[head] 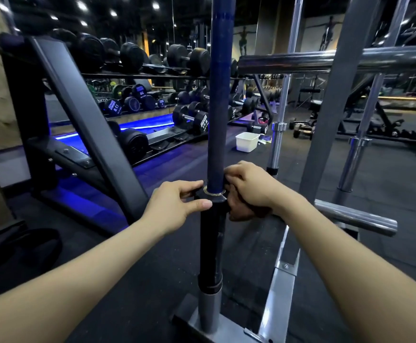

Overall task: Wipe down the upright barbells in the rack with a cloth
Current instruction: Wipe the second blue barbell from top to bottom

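A blue upright barbell (pixel 219 100) stands in the grey rack (pixel 276 280) at the frame's centre, its black sleeve (pixel 212 243) dropping into a steel holder tube. My left hand (pixel 174 206) pinches the black collar (pixel 214 194) where shaft meets sleeve, thumb in front. My right hand (pixel 249 186) curls around the collar from the right side, with something dark under its fingers; I cannot tell if it is a cloth. Two chrome upright barbells (pixel 280 134) (pixel 358 149) stand further right.
A white plastic tub (pixel 247 141) sits on the dark rubber floor beyond the rack. Dumbbell racks (pixel 152 70) fill the left and back. Horizontal chrome pegs (pixel 338 59) (pixel 355 216) jut out on the right. A weight bench (pixel 387 125) stands far right.
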`<action>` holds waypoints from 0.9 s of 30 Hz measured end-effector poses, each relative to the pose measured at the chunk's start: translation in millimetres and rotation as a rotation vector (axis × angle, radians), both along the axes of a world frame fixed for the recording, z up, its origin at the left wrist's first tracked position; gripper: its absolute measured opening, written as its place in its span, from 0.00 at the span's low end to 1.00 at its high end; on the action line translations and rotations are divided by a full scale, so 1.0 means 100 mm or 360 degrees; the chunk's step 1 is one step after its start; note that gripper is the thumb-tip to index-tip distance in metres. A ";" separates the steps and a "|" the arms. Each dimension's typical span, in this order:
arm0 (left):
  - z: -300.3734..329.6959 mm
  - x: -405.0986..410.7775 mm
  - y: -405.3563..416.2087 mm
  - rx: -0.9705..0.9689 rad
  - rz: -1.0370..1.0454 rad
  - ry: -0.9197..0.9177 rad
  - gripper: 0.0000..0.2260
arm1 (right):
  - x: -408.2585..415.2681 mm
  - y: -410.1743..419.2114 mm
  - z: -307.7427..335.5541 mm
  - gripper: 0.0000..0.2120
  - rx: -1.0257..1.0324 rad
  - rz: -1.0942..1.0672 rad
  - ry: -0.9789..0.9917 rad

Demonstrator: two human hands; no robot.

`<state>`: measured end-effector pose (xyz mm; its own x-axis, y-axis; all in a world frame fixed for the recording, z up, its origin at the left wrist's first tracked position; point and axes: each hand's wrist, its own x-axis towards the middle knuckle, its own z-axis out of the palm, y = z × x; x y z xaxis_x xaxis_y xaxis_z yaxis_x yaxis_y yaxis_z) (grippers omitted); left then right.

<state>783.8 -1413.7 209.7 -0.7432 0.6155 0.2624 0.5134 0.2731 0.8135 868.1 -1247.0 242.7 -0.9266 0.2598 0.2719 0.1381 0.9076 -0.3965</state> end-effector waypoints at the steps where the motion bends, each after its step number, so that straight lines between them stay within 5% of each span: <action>1: -0.01 0.00 0.00 -0.0013 -0.0002 0.0005 0.25 | 0.06 -0.03 -0.02 0.15 -0.0020 -0.0004 0.0023; 14: -0.01 -0.01 0.01 -0.0017 0.0018 0.0032 0.25 | 0.25 -0.17 0.06 0.15 0.0258 -0.0257 -0.0091; 27: -0.04 0.04 -0.02 0.0044 -0.0032 -0.0033 0.24 | 0.61 -0.54 0.06 0.15 0.0388 -0.0132 -0.0122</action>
